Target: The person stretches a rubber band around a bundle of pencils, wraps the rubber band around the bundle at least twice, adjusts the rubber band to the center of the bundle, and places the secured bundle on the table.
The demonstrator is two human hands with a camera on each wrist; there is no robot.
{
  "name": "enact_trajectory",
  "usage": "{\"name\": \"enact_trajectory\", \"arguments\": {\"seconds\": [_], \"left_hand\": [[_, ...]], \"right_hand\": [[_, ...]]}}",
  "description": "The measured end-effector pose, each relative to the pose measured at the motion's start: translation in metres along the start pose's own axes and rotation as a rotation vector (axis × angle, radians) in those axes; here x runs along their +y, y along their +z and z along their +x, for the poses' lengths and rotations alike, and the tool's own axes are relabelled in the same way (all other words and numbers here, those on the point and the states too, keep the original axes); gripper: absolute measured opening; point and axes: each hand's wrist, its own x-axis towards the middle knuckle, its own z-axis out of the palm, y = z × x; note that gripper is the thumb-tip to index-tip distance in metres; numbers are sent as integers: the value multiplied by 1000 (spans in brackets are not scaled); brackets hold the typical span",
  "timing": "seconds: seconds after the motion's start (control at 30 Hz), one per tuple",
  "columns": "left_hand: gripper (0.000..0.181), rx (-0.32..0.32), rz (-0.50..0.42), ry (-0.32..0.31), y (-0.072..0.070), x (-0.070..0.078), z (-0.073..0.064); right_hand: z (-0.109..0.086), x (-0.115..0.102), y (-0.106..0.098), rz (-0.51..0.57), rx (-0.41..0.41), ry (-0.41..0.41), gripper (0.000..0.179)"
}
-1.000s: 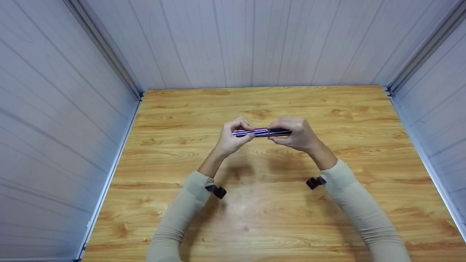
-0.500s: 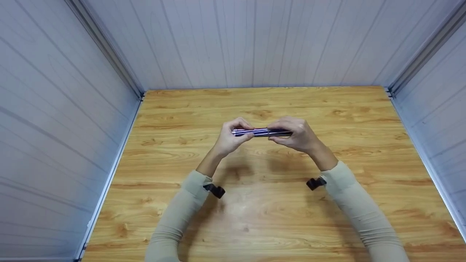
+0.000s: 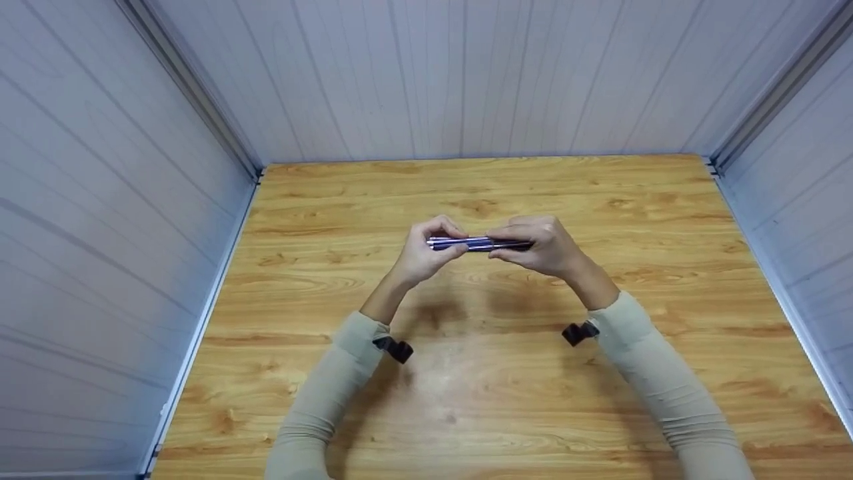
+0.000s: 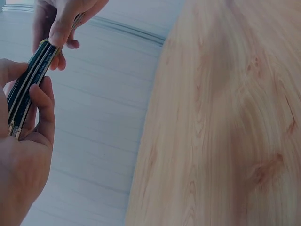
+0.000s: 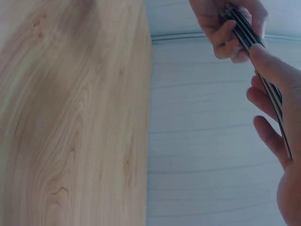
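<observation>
A bundle of slim, shiny dark-blue pens (image 3: 478, 244) is held level above the table, stretching between both hands. My left hand (image 3: 424, 257) pinches its left end with thumb and fingers. On the right end, my right hand (image 3: 548, 247) grips with the thumb in front and the fingers behind, hiding part of that end. Seen from the left wrist, the pens (image 4: 29, 82) lie side by side with gold-coloured fittings near the left palm and a band around mid-length. In the right wrist view the pens (image 5: 245, 32) run down along the right palm; how many there are cannot be made out.
Beneath the hands spreads a wood-grain table (image 3: 453, 387). Pale panel walls stand at the back (image 3: 426, 80), left (image 3: 106, 220) and right (image 3: 800, 200). Small black cameras (image 3: 400, 351) sit at the sleeve cuffs.
The fingers of my right hand shift slightly along the pens toward the left. Both arms stay nearly where they were, and the pens remain held between the hands.
</observation>
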Motion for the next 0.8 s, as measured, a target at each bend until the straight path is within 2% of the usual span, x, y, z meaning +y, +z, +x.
{"name": "enact_trajectory", "arguments": {"seconds": [0.13,0.23,0.43,0.63,0.8], "left_hand": [[18,2,3,5,-1,3,1],[16,12,8,28,0,4,1],[15,31,21,82,7,3,4],[14,37,52,111,12,-2,3],[15,72,25,73,10,0,3]], "right_hand": [[-2,-2,-5,118,-17,155,36],[1,-4,-5,133,-20,181,33],[6,-6,-2,63,39,86,33],[3,-2,3,-13,42,-6,34],[1,1,-1,-68,47,-17,43]]}}
